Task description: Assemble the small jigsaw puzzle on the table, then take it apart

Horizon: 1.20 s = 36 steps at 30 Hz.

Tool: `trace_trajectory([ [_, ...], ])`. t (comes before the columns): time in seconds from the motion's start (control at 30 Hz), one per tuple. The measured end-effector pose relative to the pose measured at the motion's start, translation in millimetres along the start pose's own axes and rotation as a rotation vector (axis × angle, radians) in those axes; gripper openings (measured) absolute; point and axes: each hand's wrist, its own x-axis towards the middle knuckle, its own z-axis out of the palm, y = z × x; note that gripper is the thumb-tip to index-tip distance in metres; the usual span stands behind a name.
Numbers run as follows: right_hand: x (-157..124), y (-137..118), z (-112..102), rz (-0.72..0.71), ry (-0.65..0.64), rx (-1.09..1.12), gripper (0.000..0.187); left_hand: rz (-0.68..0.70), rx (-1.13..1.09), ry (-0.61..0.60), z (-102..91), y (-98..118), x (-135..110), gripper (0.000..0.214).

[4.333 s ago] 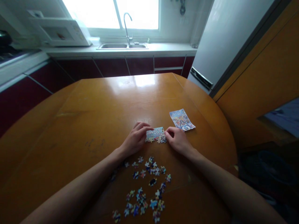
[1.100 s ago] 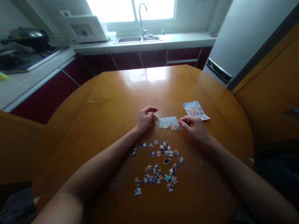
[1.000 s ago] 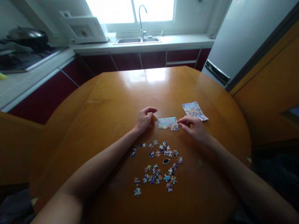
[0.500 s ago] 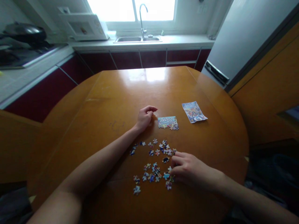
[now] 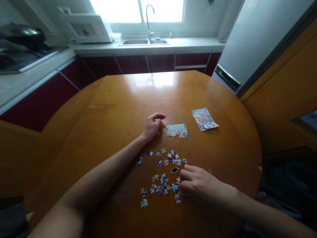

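A partly joined jigsaw block (image 5: 177,130) lies on the round wooden table (image 5: 111,109). My left hand (image 5: 153,125) rests just left of it, its fingers curled loosely with nothing visible in them. Several loose jigsaw pieces (image 5: 162,173) are scattered nearer to me. My right hand (image 5: 198,183) lies at the right side of that scatter, its fingertips curled down onto the pieces. What the fingertips grip, if anything, is hidden. A printed picture card (image 5: 204,118) lies to the right of the joined block.
Beyond the table runs a kitchen counter with a sink and tap (image 5: 142,41) under a bright window. A white microwave (image 5: 85,29) stands at its left. A stove with a dark pan (image 5: 21,34) is at far left. A grey fridge (image 5: 244,39) stands at right.
My right hand left the joined block's right edge and came back toward me to the loose pieces. My left hand stayed beside the block.
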Motion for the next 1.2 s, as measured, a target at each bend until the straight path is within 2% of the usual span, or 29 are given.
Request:
trace_trajectory([
  [0.13,-2,-4,1,0.02,-0.023,0.104,0.015,0.016,0.017,-0.009,-0.8,0,-1,0.027],
  [0.2,0,0,-1,0.045,0.035,0.226,0.014,0.028,0.028,-0.014,-1.2,0,-1,0.027],
  [0.27,6,12,-7,0.147,0.171,0.371,0.013,0.049,0.039,-0.024,-1.1,0,-1,0.027],
  [0.33,19,31,-17,0.348,0.351,0.489,0.008,0.082,0.054,-0.043,-0.1,1,-2,0.027],
  [0.4,34,55,-27,0.491,0.524,0.52,0.008,0.128,0.073,-0.069,1.4,3,-5,0.027],
  [0.47,49,79,-33,0.546,0.622,0.509,0.008,0.182,0.098,-0.106,2.8,7,-9,0.027],
  [0.53,61,96,-34,0.567,0.626,0.465,0.009,0.273,0.14,-0.182,3.2,12,-13,0.028],
  [0.57,65,101,-33,0.575,0.62,0.446,0.009,0.365,0.192,-0.253,3.1,13,-16,0.028],
  [0.67,70,106,-27,0.579,0.589,0.391,0.01,0.541,0.286,-0.407,2.0,17,-21,0.031],
  [0.93,69,105,-20,0.497,0.594,0.127,0.009,0.623,0.365,-0.503,0.9,19,-23,0.028],
  [1.07,70,104,-19,0.492,0.58,0.11,0.009,0.644,0.372,-0.529,0.9,21,-24,0.027],
  [1.2,66,108,-22,0.481,0.628,0.102,0.009,0.669,0.395,-0.556,-1.0,20,-25,0.028],
])
